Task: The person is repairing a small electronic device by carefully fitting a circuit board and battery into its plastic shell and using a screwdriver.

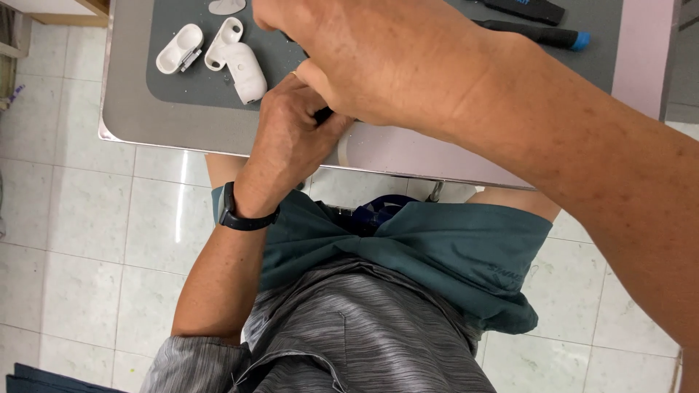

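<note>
Hands meet at the near edge of the table point(182, 131), over the person's lap. The left hand point(291, 138), with a black wristband point(244, 216) on its wrist, has its grip curled shut around a small dark object point(322, 114), of which only a sliver shows between the fingers; what it is cannot be told. The right hand point(378, 58) lies across and above the left one, touching it, its fingers bent down out of sight, so its grip cannot be told.

On the grey mat point(175, 84) just beside the hands lies a white earbud charging case taken apart: one open shell point(178, 49) to the left and a second, larger shell point(237, 58) beside it. Farther back, two dark tools rest, one with a blue tip point(580, 39).
</note>
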